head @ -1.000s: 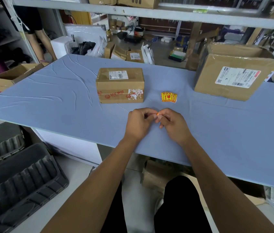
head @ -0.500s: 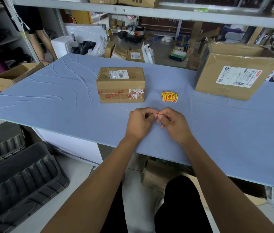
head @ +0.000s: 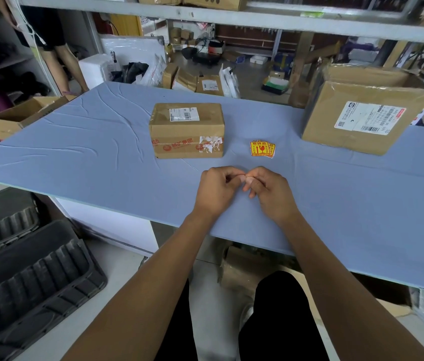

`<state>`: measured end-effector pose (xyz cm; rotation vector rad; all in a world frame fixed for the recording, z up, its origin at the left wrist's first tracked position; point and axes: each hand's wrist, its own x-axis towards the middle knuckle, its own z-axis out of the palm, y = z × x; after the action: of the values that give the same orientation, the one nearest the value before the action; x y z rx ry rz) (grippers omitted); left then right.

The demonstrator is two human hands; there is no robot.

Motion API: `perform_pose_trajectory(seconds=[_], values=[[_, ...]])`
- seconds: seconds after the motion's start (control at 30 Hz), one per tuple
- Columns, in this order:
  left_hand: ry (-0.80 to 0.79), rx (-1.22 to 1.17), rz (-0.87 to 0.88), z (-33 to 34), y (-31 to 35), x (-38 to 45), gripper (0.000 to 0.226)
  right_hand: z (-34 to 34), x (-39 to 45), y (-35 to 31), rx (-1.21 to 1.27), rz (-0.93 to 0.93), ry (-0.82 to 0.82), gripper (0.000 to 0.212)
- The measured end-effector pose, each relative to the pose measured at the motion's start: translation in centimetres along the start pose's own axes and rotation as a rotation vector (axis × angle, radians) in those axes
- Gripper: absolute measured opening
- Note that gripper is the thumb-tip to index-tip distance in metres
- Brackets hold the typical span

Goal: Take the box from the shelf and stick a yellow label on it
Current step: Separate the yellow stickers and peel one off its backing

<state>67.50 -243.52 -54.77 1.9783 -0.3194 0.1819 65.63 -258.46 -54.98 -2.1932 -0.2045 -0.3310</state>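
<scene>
The small box [head: 186, 130] is already set on the blue table [head: 75, 157], off the shelf [head: 231, 20], with its white shipping slip on top and red printed tape across the near face; no yellow label is seen on it yet. A short stack of yellow labels [head: 262, 149] lies flat on the table just to the right of the box, apart from it. A larger carton [head: 362, 113] stands well apart at the far right.

Both hands are held close together above the near part of the table, in front of the box; the left hand [head: 217, 190] and the right hand [head: 270, 191] are curled, with fingertips [head: 247, 180] met in a fine pinch. What is pinched is too small and too hidden to be named with certainty; it is judged to be a single label being peeled from its backing.

Several things could go wrong from here; the backing may be torn instead of parted if the nail misses the edge; the freed label may be folded onto itself or stuck to a finger, since it is thin and adhesive; it may be laid over the shipping slip and the barcode covered if the placement is hurried; a crease or trapped bubble may be left if it is pressed down from the middle of the taped, uneven cardboard; the light box may be pushed across the smooth table if it is not steadied by the other hand.
</scene>
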Motion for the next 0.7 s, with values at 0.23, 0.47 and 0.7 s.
perform_pose_trajectory(seconds=[0.23, 0.47, 0.7], values=[[0.01, 0.035, 0.026, -0.04, 0.13, -0.06, 0.018, 0.34, -0.01, -0.13, -0.016, 0.014, -0.012, 0.012], [0.01, 0.038, 0.04, -0.02, 0.11, -0.06, 0.015, 0.35, -0.02, -0.37, 0.041, 0.064, 0.023, 0.007], [0.01, 0.043, 0.041, -0.06, 0.3, -0.17, 0.014, 0.32, -0.01, -0.45, 0.037, 0.082, 0.036, 0.006]])
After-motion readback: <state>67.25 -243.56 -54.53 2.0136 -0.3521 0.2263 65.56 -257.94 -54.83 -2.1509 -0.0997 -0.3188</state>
